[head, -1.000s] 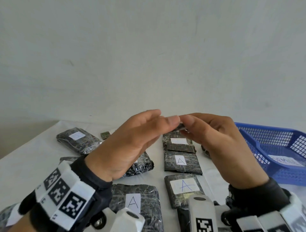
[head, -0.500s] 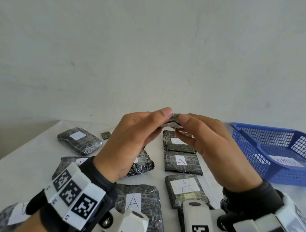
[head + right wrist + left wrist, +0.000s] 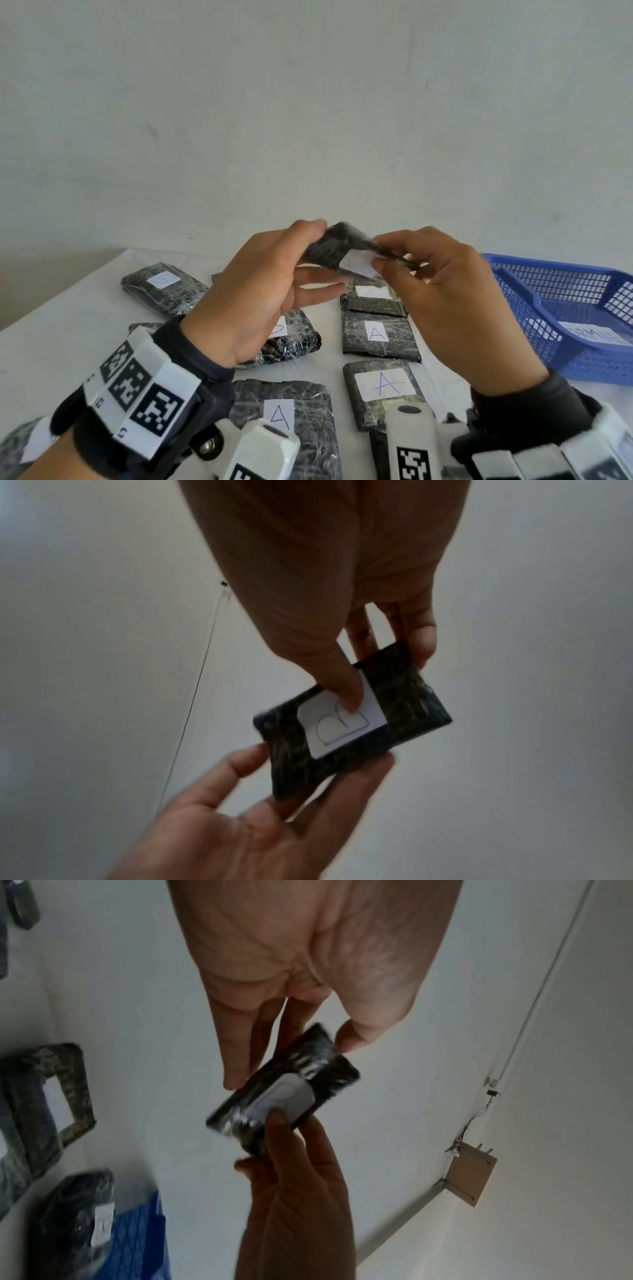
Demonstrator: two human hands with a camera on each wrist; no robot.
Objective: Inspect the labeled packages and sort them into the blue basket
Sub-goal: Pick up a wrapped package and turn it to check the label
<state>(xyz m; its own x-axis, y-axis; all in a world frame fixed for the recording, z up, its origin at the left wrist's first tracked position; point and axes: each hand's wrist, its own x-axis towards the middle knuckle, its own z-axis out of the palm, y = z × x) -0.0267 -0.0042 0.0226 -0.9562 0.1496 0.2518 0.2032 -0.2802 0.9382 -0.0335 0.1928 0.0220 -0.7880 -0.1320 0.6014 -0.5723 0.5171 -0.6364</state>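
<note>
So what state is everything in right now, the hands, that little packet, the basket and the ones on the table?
Small package: lifted off the table, tilted, white label showing, letter looks like a B.
Left hand: fingers pinching one end of the package.
Right hand: thumb on the label, fingers behind it.
Blue basket: on the table, only a paper label visible inside.
Packages marked A: lying flat, labels up.

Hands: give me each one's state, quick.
Left hand: holding one end of the small package.
Right hand: pinching the package's other end.
</note>
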